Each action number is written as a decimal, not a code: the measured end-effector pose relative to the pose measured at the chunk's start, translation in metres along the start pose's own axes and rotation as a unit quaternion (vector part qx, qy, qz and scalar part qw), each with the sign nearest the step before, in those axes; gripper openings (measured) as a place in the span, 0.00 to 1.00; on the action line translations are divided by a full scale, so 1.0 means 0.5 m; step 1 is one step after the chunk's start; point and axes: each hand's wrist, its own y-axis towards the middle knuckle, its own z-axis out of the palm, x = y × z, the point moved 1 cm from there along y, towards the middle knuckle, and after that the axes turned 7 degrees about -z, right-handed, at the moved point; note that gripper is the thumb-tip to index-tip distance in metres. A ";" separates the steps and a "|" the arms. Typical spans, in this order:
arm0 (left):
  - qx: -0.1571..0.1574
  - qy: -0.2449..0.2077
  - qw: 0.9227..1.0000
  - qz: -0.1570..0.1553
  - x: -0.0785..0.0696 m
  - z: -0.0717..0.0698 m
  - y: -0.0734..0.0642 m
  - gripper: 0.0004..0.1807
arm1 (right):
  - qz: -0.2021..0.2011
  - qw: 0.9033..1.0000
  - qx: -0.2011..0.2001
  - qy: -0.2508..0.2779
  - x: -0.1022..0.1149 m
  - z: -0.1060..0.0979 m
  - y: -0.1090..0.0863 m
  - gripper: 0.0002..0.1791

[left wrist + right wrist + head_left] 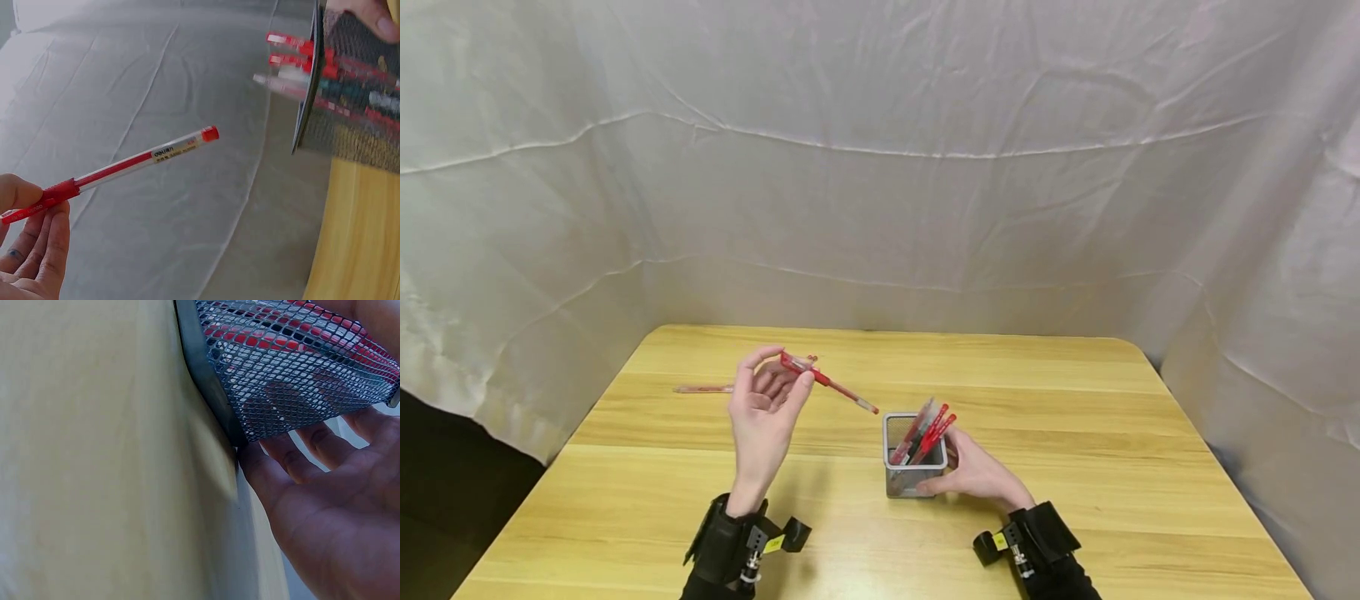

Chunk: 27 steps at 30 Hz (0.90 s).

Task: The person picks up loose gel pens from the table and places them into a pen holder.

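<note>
In the head view my left hand [760, 425] is raised over the left part of the table, pinching a red gel pen [847, 393]. The left wrist view shows this pen [144, 164] with a clear barrel and a red end, thumb and fingers at its red grip section. My right hand [981, 473] grips the side of a square mesh pen holder [912, 483] that stands on the table. Several pens [931, 433] with red and clear parts lean inside it. In the right wrist view the fingers [275, 478] reach around the mesh wall [269, 400].
Another red pen [700, 389] lies on the wooden table [1075, 417] behind my left hand, partly hidden by it. A small red tip [812, 357] shows just past the fingers. Grey-white cloth [880, 208] hangs behind and beside the table.
</note>
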 end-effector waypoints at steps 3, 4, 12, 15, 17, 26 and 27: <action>0.028 0.019 0.999 0.024 0.000 0.021 -0.003 0.23 | -0.004 1.000 0.001 -0.001 0.000 -0.001 -0.001 0.49; 0.036 0.028 0.998 0.033 0.000 0.028 -0.002 0.23 | -0.005 1.000 0.000 -0.002 -0.001 -0.002 -0.002 0.48; 0.106 0.107 0.988 0.040 0.005 0.075 -0.003 0.22 | 0.002 1.000 -0.004 0.006 -0.003 0.000 0.000 0.49; 0.127 0.130 0.982 0.049 0.011 0.087 -0.003 0.22 | 0.006 1.000 -0.007 0.005 -0.004 0.001 0.003 0.49; 0.141 0.142 0.978 0.053 0.015 0.095 -0.003 0.22 | 0.007 1.000 -0.009 0.005 -0.005 0.002 0.004 0.50; 0.188 0.189 0.962 0.055 0.027 0.118 -0.001 0.21 | 0.015 1.000 -0.008 0.006 -0.003 0.004 0.005 0.50; 0.192 0.196 0.960 0.053 0.029 0.120 -0.001 0.21 | 0.014 1.000 -0.008 0.006 -0.003 0.004 0.005 0.50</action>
